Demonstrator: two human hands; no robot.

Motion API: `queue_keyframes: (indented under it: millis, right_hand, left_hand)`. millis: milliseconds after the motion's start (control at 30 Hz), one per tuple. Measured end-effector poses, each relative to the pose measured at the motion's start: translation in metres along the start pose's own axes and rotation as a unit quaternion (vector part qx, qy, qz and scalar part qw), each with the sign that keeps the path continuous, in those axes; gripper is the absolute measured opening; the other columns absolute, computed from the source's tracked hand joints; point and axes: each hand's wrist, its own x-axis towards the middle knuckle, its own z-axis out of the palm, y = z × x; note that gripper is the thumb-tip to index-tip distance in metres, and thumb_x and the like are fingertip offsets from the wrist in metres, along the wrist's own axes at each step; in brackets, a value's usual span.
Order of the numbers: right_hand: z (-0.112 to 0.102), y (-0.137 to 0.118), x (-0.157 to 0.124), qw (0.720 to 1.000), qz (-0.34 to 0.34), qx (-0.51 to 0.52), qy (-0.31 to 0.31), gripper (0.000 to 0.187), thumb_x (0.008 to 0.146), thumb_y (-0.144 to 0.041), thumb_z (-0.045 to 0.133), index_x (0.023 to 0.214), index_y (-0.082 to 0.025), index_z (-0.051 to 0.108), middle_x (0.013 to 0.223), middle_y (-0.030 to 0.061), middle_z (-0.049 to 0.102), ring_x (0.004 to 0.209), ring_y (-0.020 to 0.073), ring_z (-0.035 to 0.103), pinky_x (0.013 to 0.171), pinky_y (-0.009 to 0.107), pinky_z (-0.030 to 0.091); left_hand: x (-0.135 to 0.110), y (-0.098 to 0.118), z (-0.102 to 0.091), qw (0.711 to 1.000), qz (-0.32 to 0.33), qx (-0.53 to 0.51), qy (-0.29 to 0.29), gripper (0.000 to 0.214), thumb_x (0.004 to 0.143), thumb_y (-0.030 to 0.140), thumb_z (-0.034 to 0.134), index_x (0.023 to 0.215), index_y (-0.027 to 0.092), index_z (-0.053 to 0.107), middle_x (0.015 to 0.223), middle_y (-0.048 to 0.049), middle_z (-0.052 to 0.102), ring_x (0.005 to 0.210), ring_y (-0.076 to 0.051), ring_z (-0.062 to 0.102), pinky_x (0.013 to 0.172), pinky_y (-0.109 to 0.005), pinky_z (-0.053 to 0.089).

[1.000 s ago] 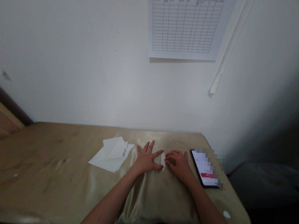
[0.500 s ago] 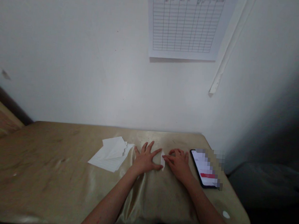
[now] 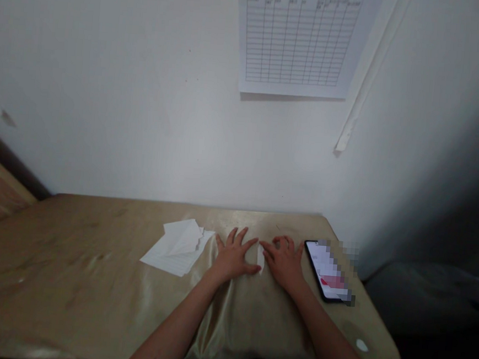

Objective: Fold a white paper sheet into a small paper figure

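A small white piece of paper point(image 3: 260, 257) lies on the tan table point(image 3: 91, 267) between my two hands. My left hand point(image 3: 233, 255) rests flat with its fingers spread, its thumb and forefinger framing the paper's left side. My right hand point(image 3: 285, 260) lies palm down with fingers bent, its fingertips pressing on the paper's right edge. Most of the paper is hidden under my right fingers.
A loose pile of white sheets point(image 3: 178, 246) lies left of my left hand. A phone with a lit screen point(image 3: 328, 270) sits right of my right hand near the table's edge. A printed grid sheet point(image 3: 296, 37) hangs on the white wall.
My right hand has crept slightly forward and left along the small paper. My left hand has stayed in place.
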Motion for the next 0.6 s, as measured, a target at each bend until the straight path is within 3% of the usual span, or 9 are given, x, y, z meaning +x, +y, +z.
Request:
queue_keyframes:
  millis: [133, 233, 333, 433, 600]
  right_hand:
    - [0.001, 0.004, -0.002, 1.000, -0.002, 0.020, -0.008, 0.036, 0.100, -0.043, 0.051, 0.134, -0.050, 0.059, 0.139, 0.0059, 0.056, 0.137, 0.0318, 0.041, 0.112, 0.080, 0.009]
    - [0.000, 0.007, -0.002, 0.999, -0.006, 0.042, 0.003, 0.034, 0.097, -0.041, 0.056, 0.130, -0.041, 0.064, 0.137, 0.0076, 0.059, 0.133, 0.0324, 0.044, 0.113, 0.080, 0.006]
    - [-0.003, 0.008, -0.002, 0.996, -0.026, 0.079, 0.034, 0.027, 0.093, -0.036, 0.061, 0.119, -0.034, 0.071, 0.131, 0.0080, 0.065, 0.129, 0.0323, 0.050, 0.115, 0.078, 0.005]
    - [-0.006, 0.009, -0.003, 0.990, -0.070, 0.118, 0.040, 0.019, 0.091, -0.029, 0.061, 0.104, -0.032, 0.075, 0.121, 0.0041, 0.071, 0.127, 0.0306, 0.054, 0.116, 0.077, 0.002]
    - [-0.009, 0.012, -0.005, 0.982, -0.110, 0.152, 0.016, 0.028, 0.090, -0.018, 0.056, 0.100, -0.034, 0.077, 0.111, 0.0005, 0.077, 0.128, 0.0278, 0.056, 0.117, 0.075, -0.003]
  left_hand:
    - [-0.005, 0.003, 0.003, 0.998, 0.019, -0.010, 0.059, 0.085, 0.068, 0.059, 0.083, 0.145, 0.040, 0.052, 0.166, -0.0055, 0.034, 0.154, -0.044, 0.016, 0.113, -0.082, -0.011]
    - [-0.008, 0.006, 0.003, 0.996, 0.037, -0.026, 0.078, 0.075, 0.069, 0.052, 0.086, 0.137, 0.040, 0.058, 0.162, -0.0022, 0.041, 0.153, -0.042, 0.019, 0.114, -0.081, -0.013]
    - [-0.010, 0.009, -0.001, 0.995, 0.057, -0.048, 0.070, 0.060, 0.070, 0.047, 0.086, 0.126, 0.040, 0.065, 0.159, 0.0011, 0.045, 0.152, -0.042, 0.020, 0.114, -0.081, -0.011]
    - [-0.010, 0.009, -0.005, 0.994, 0.071, -0.067, 0.053, 0.039, 0.073, 0.044, 0.085, 0.110, 0.039, 0.073, 0.155, 0.0038, 0.051, 0.151, -0.041, 0.022, 0.114, -0.081, -0.009]
    - [-0.009, 0.004, -0.006, 0.993, 0.073, -0.089, 0.023, 0.026, 0.082, 0.041, 0.079, 0.108, 0.038, 0.076, 0.141, 0.0020, 0.064, 0.147, -0.037, 0.032, 0.116, -0.078, -0.006]
